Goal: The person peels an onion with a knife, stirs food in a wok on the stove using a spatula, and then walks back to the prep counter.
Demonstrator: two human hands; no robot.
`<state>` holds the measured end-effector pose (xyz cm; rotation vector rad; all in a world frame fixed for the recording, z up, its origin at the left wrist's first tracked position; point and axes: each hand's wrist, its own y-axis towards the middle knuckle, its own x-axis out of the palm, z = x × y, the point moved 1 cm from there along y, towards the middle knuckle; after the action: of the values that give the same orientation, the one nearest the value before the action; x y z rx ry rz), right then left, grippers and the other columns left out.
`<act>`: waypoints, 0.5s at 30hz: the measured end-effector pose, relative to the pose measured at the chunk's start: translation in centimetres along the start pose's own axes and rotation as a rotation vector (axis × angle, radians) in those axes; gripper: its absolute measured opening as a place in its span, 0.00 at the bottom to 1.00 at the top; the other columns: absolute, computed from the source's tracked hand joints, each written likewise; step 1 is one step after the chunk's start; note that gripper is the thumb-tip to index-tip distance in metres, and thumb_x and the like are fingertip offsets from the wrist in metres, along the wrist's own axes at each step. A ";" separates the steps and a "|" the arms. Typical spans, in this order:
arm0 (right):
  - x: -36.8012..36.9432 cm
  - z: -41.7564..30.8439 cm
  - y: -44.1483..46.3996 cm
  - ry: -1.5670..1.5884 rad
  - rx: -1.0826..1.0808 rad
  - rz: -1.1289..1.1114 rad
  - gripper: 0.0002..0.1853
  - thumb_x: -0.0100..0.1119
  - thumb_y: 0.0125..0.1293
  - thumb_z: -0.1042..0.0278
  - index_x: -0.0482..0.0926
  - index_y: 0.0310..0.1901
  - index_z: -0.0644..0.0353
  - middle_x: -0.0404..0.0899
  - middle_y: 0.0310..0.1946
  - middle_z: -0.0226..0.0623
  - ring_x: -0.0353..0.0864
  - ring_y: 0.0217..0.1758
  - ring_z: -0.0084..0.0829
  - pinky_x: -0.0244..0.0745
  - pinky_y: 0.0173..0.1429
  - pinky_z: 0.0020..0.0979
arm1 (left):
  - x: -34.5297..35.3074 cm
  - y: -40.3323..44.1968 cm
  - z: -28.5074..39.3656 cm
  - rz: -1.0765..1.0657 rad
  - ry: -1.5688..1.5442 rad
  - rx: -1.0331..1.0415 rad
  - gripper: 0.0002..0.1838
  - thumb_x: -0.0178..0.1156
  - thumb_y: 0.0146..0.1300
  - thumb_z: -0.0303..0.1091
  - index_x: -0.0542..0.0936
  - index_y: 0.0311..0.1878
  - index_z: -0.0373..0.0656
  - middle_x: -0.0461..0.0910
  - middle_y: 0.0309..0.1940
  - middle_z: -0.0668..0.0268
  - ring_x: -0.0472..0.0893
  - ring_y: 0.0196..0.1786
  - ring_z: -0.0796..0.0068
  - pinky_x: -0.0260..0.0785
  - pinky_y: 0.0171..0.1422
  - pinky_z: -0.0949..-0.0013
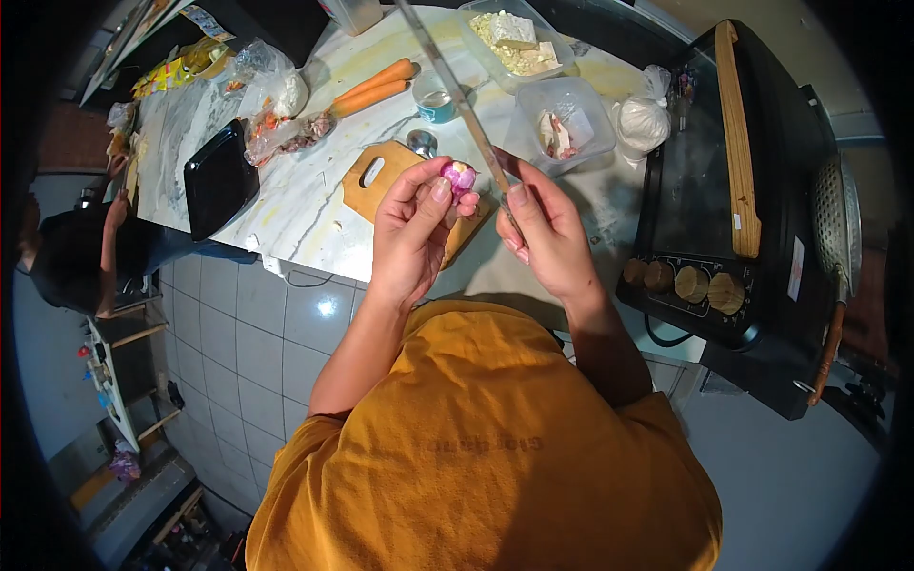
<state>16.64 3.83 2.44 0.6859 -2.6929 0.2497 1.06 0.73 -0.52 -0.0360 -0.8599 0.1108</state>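
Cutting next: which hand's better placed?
Likely the right hand: it grips the long, narrow metal knife, while the left hand holds the small, round purple onion at its fingertips, better suited to steadying.

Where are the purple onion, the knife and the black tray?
Purple onion [462, 179], head view: on its purple skin.
Knife [459, 99], head view: midway along its blade.
Black tray [219, 179], head view: on its bare floor.

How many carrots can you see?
2. The farther carrot lies on the marble counter, and the nearer carrot lies right beside it. I can't tell whether more are hidden.
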 end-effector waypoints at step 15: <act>-0.4 0.2 -0.4 -0.060 -0.047 -0.066 0.23 0.52 0.71 0.67 0.65 0.65 0.65 0.72 0.31 0.21 0.65 0.30 0.10 0.62 0.34 0.15 | -0.2 -0.2 0.3 -0.096 -0.018 -0.013 0.16 0.53 0.68 0.26 0.71 0.58 0.36 0.79 0.46 0.58 0.81 0.45 0.69 0.75 0.52 0.69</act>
<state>17.15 3.60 2.14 0.7790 -2.7172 0.1513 0.73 0.53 -0.43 -0.0055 -0.8789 0.0156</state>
